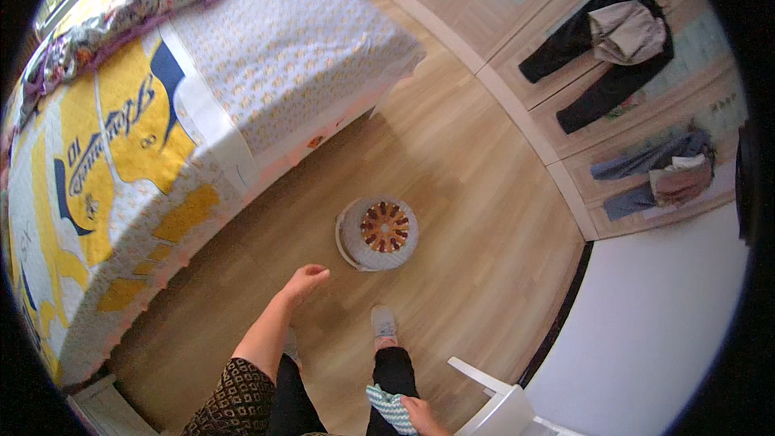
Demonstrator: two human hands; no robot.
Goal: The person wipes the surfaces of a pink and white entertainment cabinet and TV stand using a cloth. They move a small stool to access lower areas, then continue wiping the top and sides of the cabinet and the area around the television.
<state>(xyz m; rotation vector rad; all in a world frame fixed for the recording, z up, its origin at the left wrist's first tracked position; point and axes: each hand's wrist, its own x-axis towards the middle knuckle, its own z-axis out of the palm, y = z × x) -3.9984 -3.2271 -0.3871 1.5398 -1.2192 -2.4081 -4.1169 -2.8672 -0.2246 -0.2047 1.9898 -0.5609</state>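
My left hand (306, 282) hangs over the wood-look floor, its fingers loosely curled and partly hidden from above. Nothing shows in it. Just beyond, to its right, a round grey item (351, 235) rests on the floor, perhaps a stool or a lidded bucket. Its top carries a ring of orange-brown petal shapes (385, 227), and a pale band curves around its left side. At the bottom of the view my right hand (421, 416) grips a green-and-white striped cloth (389, 407) in front of my right leg.
On the left stands a bed (290, 54) with a patterned cover and a bunched floral quilt (121, 27). Trousers (636, 66) and jeans (629, 200) hang on the wardrobe doors (514, 66) at the right. A white chair (502, 406) stands at my lower right, beside the white wall (654, 315).
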